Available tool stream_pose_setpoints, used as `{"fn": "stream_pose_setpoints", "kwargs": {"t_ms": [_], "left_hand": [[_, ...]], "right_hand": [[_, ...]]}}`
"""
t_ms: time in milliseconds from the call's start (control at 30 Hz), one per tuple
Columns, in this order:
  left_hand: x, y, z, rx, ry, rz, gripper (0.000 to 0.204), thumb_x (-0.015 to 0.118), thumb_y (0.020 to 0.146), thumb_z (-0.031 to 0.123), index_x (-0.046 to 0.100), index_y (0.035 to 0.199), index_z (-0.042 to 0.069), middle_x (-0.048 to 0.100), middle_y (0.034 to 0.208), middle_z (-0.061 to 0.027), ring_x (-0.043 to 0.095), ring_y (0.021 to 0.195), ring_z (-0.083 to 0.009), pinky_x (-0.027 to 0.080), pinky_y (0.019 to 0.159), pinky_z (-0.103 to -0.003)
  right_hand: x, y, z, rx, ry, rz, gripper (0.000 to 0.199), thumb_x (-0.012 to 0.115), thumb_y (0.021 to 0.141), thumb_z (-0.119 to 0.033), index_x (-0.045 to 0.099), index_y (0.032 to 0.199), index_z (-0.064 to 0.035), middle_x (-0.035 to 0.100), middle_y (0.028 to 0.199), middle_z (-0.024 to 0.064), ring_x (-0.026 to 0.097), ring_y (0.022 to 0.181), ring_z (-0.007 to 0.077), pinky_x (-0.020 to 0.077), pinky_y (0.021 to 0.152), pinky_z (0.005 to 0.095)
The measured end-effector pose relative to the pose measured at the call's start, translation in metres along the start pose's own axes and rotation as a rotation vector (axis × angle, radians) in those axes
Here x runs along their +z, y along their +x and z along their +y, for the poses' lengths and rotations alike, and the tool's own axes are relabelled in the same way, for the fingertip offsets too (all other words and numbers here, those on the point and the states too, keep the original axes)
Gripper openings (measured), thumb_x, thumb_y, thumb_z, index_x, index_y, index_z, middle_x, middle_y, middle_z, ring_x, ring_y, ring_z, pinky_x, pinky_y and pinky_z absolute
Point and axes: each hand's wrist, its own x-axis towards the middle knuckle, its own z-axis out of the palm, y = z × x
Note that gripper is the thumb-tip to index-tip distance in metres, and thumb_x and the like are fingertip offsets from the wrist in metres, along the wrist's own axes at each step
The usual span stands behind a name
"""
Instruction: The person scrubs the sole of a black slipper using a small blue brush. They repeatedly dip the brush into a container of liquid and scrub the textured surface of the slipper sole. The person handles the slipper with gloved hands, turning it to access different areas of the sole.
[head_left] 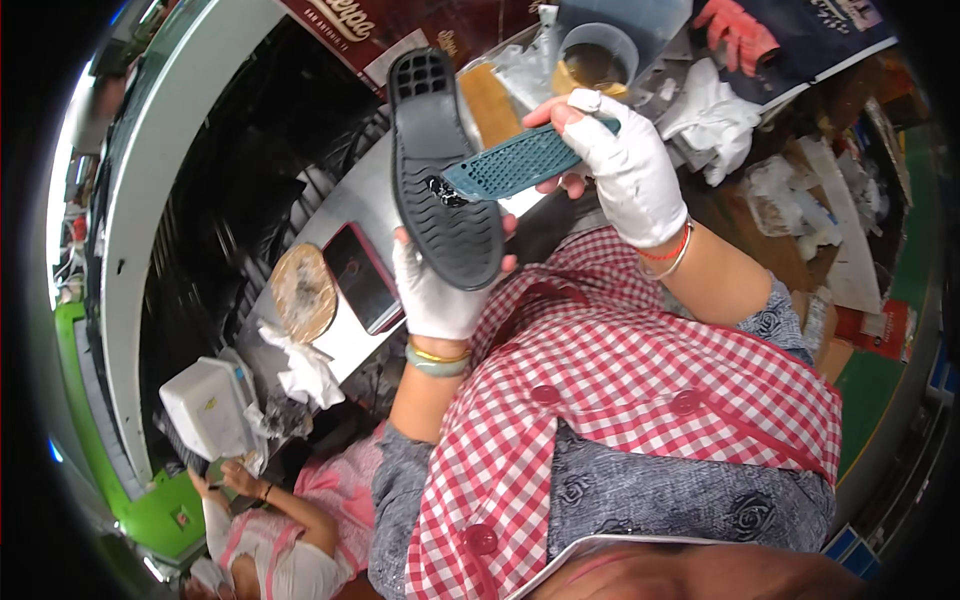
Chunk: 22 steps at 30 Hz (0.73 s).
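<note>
A black shoe sole (425,145) with wavy tread stands tilted in front of me, its openwork heel end pointing up and away. My left hand (445,300), in a white glove with bare fingertips, is closed around its lower end. In my right hand (635,185), gloved the same way, is a flat teal strip (520,165) with a diamond-textured face, held between thumb and fingers. The strip's far end meets the middle of the sole at a glossy black patch (444,192). Whether that patch is wet material or part of the strip, I cannot tell.
A phone (362,282) and a round tan disc (304,292) lie on the pale table. Beyond my right hand stand a clear cup (598,60) with brownish contents, a crumpled white glove (715,120) and a red glove (738,38). A co-worker (285,540) sits lower left.
</note>
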Motion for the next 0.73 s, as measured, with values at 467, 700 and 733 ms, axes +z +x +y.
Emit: {"fn": "stream_pose_setpoints", "kwargs": {"t_ms": [467, 700, 733], "left_hand": [[0.019, -0.007, -0.018, 0.071, 0.069, -0.045, 0.076, 0.057, 0.084, 0.057, 0.033, 0.140, 0.013, 0.043, 0.135, -0.0178, 0.049, 0.117, -0.0412, 0.053, 0.080, -0.060], [0.023, -0.014, -0.017, 0.009, 0.345, -0.055, 0.099, 0.069, 0.072, 0.061, 0.025, 0.144, 0.009, 0.040, 0.138, -0.0168, 0.045, 0.123, -0.0411, 0.052, 0.087, -0.055], [0.022, -0.014, -0.017, 0.010, 0.347, -0.072, 0.099, 0.069, 0.072, 0.061, 0.025, 0.144, 0.009, 0.040, 0.138, -0.0168, 0.045, 0.123, -0.0412, 0.052, 0.087, -0.055]], "right_hand": [[0.033, -0.002, 0.009, 0.016, -0.090, 0.068, 0.021, 0.052, 0.096, -0.020, 0.065, 0.098, -0.0034, 0.063, 0.071, 0.0026, 0.056, 0.056, 0.0046, 0.0431, 0.048, 0.0177], [0.023, 0.009, -0.003, -0.217, -0.158, 0.163, 0.019, 0.053, 0.096, -0.019, 0.066, 0.096, -0.0044, 0.063, 0.079, -0.0009, 0.055, 0.061, 0.0027, 0.0427, 0.052, 0.0167], [0.021, 0.010, -0.005, -0.233, -0.177, 0.178, 0.019, 0.053, 0.096, -0.019, 0.066, 0.096, -0.0044, 0.063, 0.079, -0.0009, 0.055, 0.061, 0.0027, 0.0427, 0.052, 0.0167]]}}
